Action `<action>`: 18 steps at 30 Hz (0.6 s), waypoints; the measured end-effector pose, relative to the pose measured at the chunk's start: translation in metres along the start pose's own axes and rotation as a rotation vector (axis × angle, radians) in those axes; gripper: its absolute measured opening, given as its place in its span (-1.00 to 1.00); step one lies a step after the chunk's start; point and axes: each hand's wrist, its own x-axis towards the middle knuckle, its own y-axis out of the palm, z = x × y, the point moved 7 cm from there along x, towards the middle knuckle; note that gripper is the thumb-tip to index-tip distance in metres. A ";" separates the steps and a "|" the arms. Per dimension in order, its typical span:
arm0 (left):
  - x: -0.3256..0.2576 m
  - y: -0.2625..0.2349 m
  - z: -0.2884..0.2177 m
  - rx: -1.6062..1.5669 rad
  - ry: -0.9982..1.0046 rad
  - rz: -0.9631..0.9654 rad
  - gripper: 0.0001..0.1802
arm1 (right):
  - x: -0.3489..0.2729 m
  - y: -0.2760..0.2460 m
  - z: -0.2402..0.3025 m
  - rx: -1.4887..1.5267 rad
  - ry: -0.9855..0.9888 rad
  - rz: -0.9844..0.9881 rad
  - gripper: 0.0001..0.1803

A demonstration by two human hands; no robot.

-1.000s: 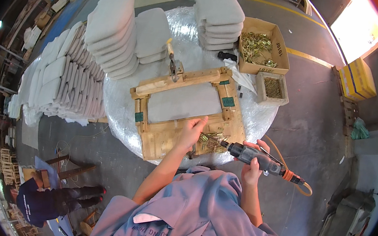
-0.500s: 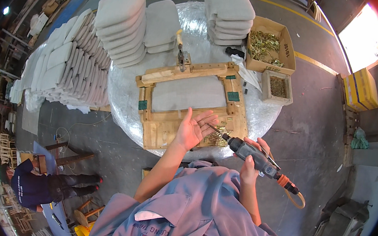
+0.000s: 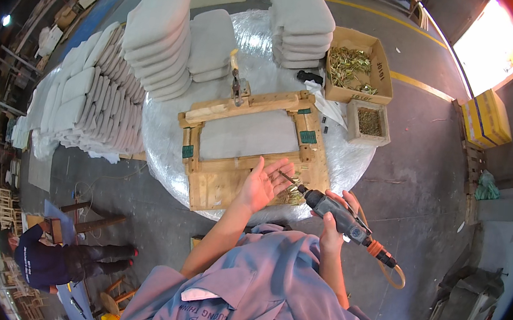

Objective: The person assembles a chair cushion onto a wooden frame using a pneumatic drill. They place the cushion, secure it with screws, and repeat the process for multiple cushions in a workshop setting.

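My right hand (image 3: 332, 221) grips a dark air screwdriver (image 3: 343, 219) with an orange collar and a hose at its rear end. Its long bit points up and left, the tip at the fingers of my left hand (image 3: 263, 183). That left hand is held palm up, fingers stretched out; whether small screws lie on it is too fine to tell. Both hands are over the near edge of a wooden jig (image 3: 217, 184). A grey padded panel (image 3: 249, 136) lies inside the jig's frame. Brass-coloured metal pieces (image 3: 291, 195) rest on the board, partly behind my hand and the tool.
A toggle clamp (image 3: 237, 83) with a yellow handle stands on the jig's far side. Stacked grey cushions (image 3: 157, 33) are at the far left. Right of them are a cardboard box (image 3: 379, 67) of brass fittings and a small wooden box (image 3: 385, 132). Another person (image 3: 49, 257) works at lower left.
The view has shifted slightly, so the jig and table appear a little lower and further left. The screwdriver tip stays at my left fingers; both hands have barely moved.
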 end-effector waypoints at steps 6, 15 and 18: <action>0.011 -0.030 0.005 0.097 0.059 -0.066 -0.56 | 0.004 -0.003 0.002 0.033 0.033 -0.040 -0.06; 0.022 -0.050 0.002 0.047 0.090 -0.253 -0.74 | 0.015 -0.001 -0.004 0.069 0.073 -0.038 -0.07; 0.026 -0.053 0.000 0.033 0.093 -0.271 -0.75 | 0.020 -0.001 -0.007 0.075 0.081 -0.032 -0.07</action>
